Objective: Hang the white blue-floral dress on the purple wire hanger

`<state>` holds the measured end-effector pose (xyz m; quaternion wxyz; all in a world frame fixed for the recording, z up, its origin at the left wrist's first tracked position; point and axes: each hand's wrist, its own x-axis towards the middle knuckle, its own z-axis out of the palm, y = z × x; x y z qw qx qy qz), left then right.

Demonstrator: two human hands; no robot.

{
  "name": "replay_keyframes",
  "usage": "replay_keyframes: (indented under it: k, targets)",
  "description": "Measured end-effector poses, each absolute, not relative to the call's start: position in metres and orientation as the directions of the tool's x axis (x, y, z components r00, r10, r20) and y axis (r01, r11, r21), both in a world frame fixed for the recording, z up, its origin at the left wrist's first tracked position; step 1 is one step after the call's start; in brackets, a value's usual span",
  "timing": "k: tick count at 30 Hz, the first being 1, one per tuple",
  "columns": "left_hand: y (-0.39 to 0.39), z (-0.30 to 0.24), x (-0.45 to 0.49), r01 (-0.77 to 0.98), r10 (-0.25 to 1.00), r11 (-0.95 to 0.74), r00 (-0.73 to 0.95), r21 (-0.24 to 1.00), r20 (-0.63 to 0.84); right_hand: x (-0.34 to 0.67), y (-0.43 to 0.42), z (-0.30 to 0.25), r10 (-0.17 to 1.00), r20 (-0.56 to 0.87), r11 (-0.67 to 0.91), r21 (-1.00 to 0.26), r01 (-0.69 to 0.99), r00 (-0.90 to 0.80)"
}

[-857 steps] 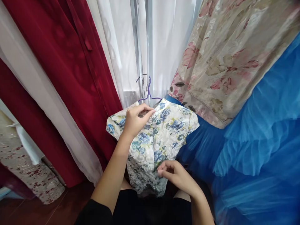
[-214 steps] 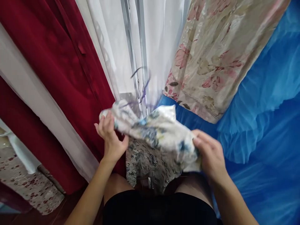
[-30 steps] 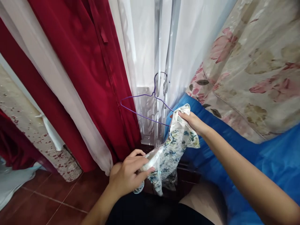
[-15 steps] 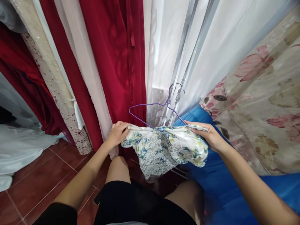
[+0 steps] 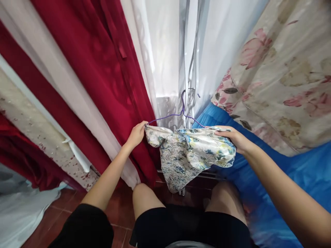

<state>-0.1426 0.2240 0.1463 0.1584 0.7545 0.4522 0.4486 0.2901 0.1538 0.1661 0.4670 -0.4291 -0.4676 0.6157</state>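
A floral blouse (image 5: 191, 148) in white, blue and yellow hangs between my two hands, its lower part drooping above my knees. My left hand (image 5: 137, 134) pinches its left upper corner, close to the left end of a purple hanger (image 5: 169, 117). At the other end, my right hand (image 5: 234, 137) grips the top edge of the garment, thumb above the cloth. Both arms of the hanger run down into the blouse's top, and its hook points up and away from me. The hanger's lower bar is hidden by the fabric.
Long red cloth (image 5: 103, 69) and white cloth (image 5: 165, 51) hang straight ahead. Blue fabric (image 5: 279, 193) spreads on the right below a floral cloth (image 5: 292, 75). Red floor tiles (image 5: 121, 210) show around my legs; pale fabric (image 5: 23, 203) lies at the left.
My left hand has moved onto the blouse's corner by the hanger's left end, and the cloth now covers that end. The view has shifted, with the hanging cloths sliding left.
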Motion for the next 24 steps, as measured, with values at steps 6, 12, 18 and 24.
replay_keyframes:
  k: [6, 12, 18, 24]
  targets:
    - [0.23, 0.165, -0.173, 0.219, 0.842, -0.339, 0.505, 0.915, 0.191, 0.3, 0.165, 0.187, 0.982, -0.137, -0.14, -0.99, -0.015, -0.13]
    - [0.233, 0.199, -0.146, 0.278, 0.752, -0.507, 0.606, 0.816, 0.261, 0.297, 0.148, 0.153, 0.994, -0.095, -0.096, -0.995, 0.0, 0.062]
    - [0.211, 0.218, -0.087, 0.321, 0.667, -0.745, 0.377, 0.585, 0.642, 0.297, 0.12, 0.125, 0.966, 0.113, 0.124, -0.992, -0.033, 0.231]
    - [0.19, 0.211, -0.067, 0.423, 0.72, -0.663, 0.132, 0.618, 0.682, 0.303, 0.125, 0.13, 0.946, 0.12, 0.17, -0.975, -0.145, 0.303]
